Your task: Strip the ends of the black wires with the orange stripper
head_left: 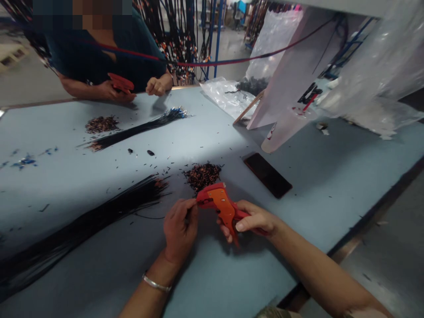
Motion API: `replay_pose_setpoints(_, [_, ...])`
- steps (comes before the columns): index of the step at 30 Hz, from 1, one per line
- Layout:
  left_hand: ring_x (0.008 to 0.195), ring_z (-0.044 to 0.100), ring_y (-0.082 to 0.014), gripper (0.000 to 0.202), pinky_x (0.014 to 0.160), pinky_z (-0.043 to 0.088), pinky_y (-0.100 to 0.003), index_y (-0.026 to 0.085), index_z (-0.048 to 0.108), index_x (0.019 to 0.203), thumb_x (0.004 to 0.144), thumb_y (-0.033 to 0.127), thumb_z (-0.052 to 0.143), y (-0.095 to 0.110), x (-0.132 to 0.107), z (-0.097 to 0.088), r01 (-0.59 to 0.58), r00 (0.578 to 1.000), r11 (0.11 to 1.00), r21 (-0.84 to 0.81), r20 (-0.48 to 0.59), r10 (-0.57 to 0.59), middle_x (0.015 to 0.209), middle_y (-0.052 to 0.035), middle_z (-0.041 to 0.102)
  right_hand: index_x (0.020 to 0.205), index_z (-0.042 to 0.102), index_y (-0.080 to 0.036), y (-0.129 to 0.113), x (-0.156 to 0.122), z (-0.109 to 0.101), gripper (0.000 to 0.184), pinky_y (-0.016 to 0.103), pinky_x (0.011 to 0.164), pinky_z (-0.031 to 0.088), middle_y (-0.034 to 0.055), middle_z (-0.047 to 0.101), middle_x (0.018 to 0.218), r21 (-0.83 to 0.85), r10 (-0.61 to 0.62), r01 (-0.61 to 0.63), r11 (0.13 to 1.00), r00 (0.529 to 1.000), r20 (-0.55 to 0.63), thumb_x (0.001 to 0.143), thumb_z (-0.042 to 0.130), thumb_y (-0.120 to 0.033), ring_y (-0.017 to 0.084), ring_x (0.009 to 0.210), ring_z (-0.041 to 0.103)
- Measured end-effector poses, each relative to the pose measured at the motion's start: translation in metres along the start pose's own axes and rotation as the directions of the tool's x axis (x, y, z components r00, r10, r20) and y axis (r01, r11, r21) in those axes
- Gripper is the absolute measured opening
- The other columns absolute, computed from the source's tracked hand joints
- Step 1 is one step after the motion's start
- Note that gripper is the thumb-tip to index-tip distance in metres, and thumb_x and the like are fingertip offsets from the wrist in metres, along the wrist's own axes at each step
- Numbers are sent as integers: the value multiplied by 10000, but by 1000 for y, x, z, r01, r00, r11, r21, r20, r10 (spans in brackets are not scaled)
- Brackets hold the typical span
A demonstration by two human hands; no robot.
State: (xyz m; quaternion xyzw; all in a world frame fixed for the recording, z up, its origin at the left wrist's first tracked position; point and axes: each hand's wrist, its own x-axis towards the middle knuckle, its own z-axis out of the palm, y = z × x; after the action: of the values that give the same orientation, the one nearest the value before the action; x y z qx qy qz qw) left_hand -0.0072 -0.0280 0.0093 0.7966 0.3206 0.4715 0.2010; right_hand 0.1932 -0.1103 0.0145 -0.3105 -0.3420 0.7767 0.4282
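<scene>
A right hand clamps a red-and-orange wire stripper over the surface, near a scrap pile; the left hand pinches at its nose, anything held there hidden. Straying inward, that hand could be nipped by a careless squeeze.

L forearm comes up from btm edge, just L of ctr, angled up & R; L wrist approx. straight. L hand nr ctr, back of hand mostly up, fingers bent, index pointing R, thumb close under it, pinch-like. R forearm slants in from btm R corner, up & L. R hand just R of ctr, closed in a grip, thumb on near side pointing L, fingertips curled round. Hands apart, nr each other, L hand a bit lower.
</scene>
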Motion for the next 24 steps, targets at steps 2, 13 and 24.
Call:
replay_pose_setpoints(2, [558, 514, -83, 113, 552, 393, -193, 184, 617, 884, 874, 98, 545, 0, 0, 0, -22, 1000, 1000, 8, -9, 22, 657, 34, 585, 1027, 643, -80, 0, -1, 0, 398, 230, 556, 530, 74, 660, 827, -10, -3, 3, 1000, 1000, -6, 704, 735, -293, 162, 703, 662])
replay_pose_setpoints(13, [542, 503, -77, 104, 540, 400, -194, 178, 619, 895, 881, 97, 555, 0, -1, 1, -38, 999, 999, 35, -17, 39, 645, 33, 574, 1042, 640, -75, 4, 0, -4, 420, 254, 615, 535, 74, 662, 827, 9, -2, 2, 1000, 1000, -20, 700, 731, -299, 157, 695, 656])
replay_pose_setpoints(24, [540, 524, -79, 83, 525, 395, -198, 177, 617, 881, 886, 121, 556, 0, -1, 0, -24, 1000, 999, 35, -10, 24, 646, 27, 593, 1024, 639, -86, 2, 0, -3, 399, 240, 581, 532, 63, 652, 817, -13, -5, 4, 1000, 1000, -21, 699, 735, -297, 149, 689, 643])
